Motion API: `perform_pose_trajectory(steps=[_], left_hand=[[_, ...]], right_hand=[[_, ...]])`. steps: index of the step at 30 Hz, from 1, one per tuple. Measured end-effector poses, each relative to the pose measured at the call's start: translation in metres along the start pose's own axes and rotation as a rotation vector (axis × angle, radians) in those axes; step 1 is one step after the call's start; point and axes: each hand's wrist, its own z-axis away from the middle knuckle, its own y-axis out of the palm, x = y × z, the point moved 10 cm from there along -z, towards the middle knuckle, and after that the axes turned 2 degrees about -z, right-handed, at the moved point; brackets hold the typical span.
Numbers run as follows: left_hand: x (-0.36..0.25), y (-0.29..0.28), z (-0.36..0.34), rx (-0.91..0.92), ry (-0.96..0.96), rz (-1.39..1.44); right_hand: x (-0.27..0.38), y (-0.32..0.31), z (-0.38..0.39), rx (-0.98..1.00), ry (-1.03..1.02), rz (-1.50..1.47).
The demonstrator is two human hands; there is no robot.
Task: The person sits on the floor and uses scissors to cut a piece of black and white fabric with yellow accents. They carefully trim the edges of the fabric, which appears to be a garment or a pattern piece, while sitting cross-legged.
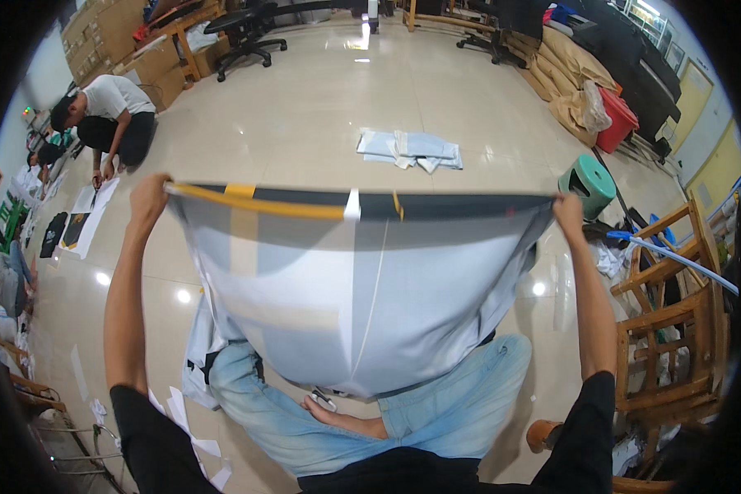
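Observation:
A wide piece of fabric point(305, 272) hangs stretched between my raised arms, pale grey and white with a dark and yellow top edge. My left hand point(148, 198) is closed on its upper left corner. Its upper right corner is gripped by my right hand point(568, 214). The cloth sags toward my lap and hides part of my crossed legs in light blue jeans point(461, 412). By my bare foot point(337, 418) lies a small object with pale loops point(323, 399), perhaps scissors, partly covered.
A folded pale blue cloth bundle point(410, 150) lies on the tiled floor ahead. On the right are a green stool point(589, 185), a wooden chair frame point(667, 354) and a red bin point(616, 119). Another person point(111, 119) crouches at the left over white sheets point(90, 206).

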Motion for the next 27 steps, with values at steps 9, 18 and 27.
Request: perform_pose_trajectory(steps=[9, 18, 27], left_hand=[[0.115, -0.258, -0.136, -0.583, -0.221, 0.221], [0.120, -0.215, 0.070, -0.517, 0.097, 0.179], [0.017, -0.036, 0.149, 0.020, -0.070, 0.637]], right_hand=[[0.098, -0.298, -0.081, -0.567, -0.107, -1.077], [0.022, -0.210, 0.106, -0.024, -0.071, -1.245], [-0.021, -0.077, 0.150, -0.058, 0.116, -1.048]])
